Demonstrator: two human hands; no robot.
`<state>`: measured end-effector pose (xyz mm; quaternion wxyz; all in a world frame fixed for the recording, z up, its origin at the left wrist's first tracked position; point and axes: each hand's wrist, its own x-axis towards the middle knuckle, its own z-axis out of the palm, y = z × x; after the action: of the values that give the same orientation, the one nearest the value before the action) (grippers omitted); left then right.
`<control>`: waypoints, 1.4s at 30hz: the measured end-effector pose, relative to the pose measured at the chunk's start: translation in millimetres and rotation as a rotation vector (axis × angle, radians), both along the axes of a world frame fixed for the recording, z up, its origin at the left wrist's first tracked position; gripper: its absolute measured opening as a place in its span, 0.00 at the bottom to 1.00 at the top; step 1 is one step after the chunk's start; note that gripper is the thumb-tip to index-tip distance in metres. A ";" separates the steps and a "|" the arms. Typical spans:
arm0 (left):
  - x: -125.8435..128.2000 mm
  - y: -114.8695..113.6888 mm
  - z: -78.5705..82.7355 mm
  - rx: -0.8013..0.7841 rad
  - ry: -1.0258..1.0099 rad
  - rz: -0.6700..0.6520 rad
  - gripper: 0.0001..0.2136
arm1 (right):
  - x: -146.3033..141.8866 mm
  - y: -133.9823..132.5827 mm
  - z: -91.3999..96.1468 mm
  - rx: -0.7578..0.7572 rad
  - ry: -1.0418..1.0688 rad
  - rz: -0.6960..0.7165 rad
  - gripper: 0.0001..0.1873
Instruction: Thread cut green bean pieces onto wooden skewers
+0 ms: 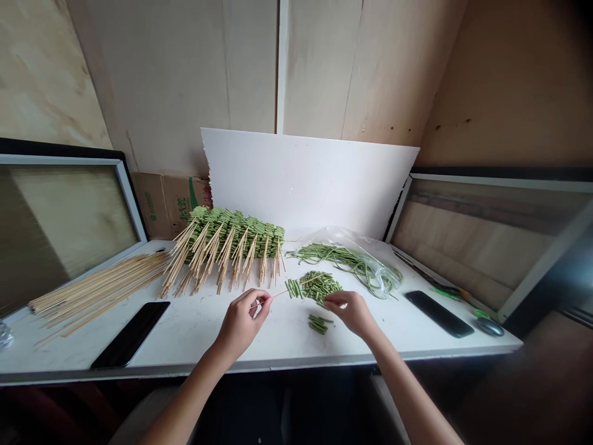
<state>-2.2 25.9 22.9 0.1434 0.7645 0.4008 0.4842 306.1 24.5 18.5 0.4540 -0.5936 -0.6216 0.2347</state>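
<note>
Pale panelled wall [250, 62] is filling the background, and in front of it a white table [199, 337] is stretching nearly the whole width of the view. A framed panel is standing at either end, the left one [92, 204] and the right one [486, 216], while a white board [301, 179] is rising along the back. Just left of that board, a cardboard box [155, 204] is sitting against the wall. Now the big stack of loaded skewers [231, 225]: green pieces are packing the far end, bare stems are pointing toward the person. Loose bare sticks [102, 284] are fanning out to its left; uncut long beans [343, 256] are lying to its right, partly under a clear plastic bag [384, 275]. Two dark flat devices are resting near the front, one at left [130, 335], one at right [439, 313].

And the hands! The left hand [241, 318] is pinching a thin skewer [280, 294] between thumb and fingers. The right hand [352, 312] is hovering by the heap of cut pieces [324, 287], fingertips drawing close together; whether they are gripping a piece, I cannot tell. A mouse [490, 327] is lying far right. A small bunch of cut pieces [318, 324] is lying nearer the edge, and a short row of green pieces [293, 288] is sitting on the skewer, just left of the heap.
</note>
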 end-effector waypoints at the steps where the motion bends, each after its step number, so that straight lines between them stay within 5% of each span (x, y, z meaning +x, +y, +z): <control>1: -0.1 -0.1 0.3 0.005 0.002 0.002 0.06 | -0.9 -0.4 4.2 -0.002 0.060 0.006 0.16; 8: 1.9 -4.1 2.0 0.014 0.009 -0.030 0.06 | -9.8 -3.9 22.3 -0.042 0.649 0.107 0.25; 13: 3.5 -5.8 2.2 0.002 0.006 -0.049 0.06 | -17.0 -3.3 21.8 -0.030 0.827 0.152 0.25; 42: 4.8 -9.9 5.2 0.014 0.037 -0.064 0.06 | -32.7 -12.1 23.1 0.058 0.855 0.119 0.16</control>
<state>2.6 16.0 28.1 0.1461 0.7869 0.3752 0.4677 273.4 12.4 41.7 0.6728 -0.3932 -0.4170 0.4679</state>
